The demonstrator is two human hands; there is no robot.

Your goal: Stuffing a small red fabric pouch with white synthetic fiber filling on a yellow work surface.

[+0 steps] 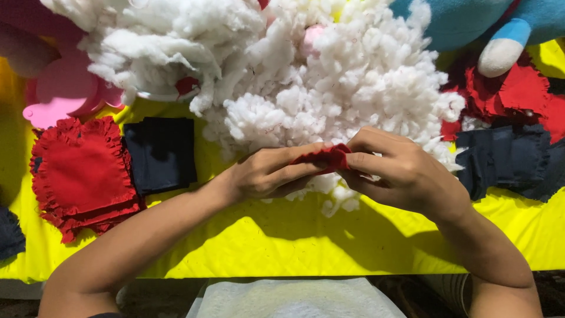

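Observation:
My left hand (272, 172) and my right hand (401, 172) meet in the middle of the view, both pinching one small piece of red fabric (327, 157) between fingers and thumbs. The piece is bunched and mostly hidden by my fingers. Right behind my hands lies a big heap of white stuffing fibre (306, 76), with a few tufts under my right hand.
A yellow cloth (282, 241) covers the table. A stack of red frilled heart shapes (81, 176) and a dark navy square (160, 153) lie left. Red scraps (518, 94) and navy pieces (506, 159) lie right. Pink toy (56, 88) and blue plush toy (471, 20) at back.

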